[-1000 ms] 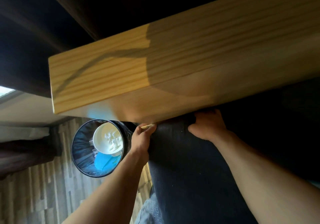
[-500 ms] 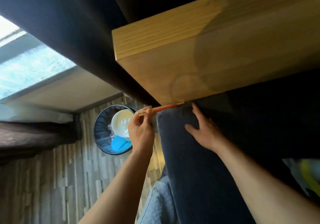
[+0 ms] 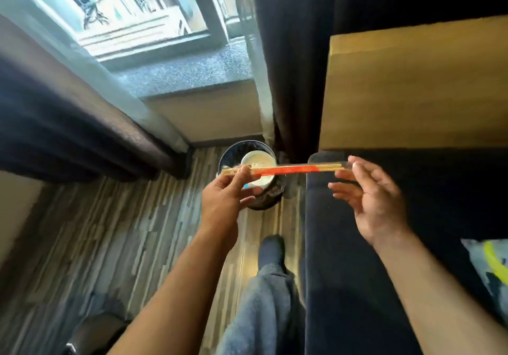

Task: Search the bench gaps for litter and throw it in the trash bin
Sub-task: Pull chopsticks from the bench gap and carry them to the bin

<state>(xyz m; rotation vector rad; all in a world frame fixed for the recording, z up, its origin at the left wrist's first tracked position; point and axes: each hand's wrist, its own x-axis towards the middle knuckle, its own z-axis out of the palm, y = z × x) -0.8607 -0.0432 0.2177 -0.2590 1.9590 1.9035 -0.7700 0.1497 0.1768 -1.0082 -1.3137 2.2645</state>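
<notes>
Striped wood floor (image 3: 115,233), window at 11 o'clock, dark bench cushion (image 3: 357,272) at 4 o'clock under a wooden table (image 3: 412,93). Head view: wrapped chopsticks (image 3: 286,168) held level, long axis running 9 to 3 o'clock. Left hand (image 3: 228,198) pinches the bare-wood end; right hand (image 3: 376,198) has fingers spread, fingertips at the wrapper end, grip uncertain. Trash bin (image 3: 248,174) sits directly beneath the left end, at 12 o'clock from the left hand, which is nearer. Drop likely next.
</notes>
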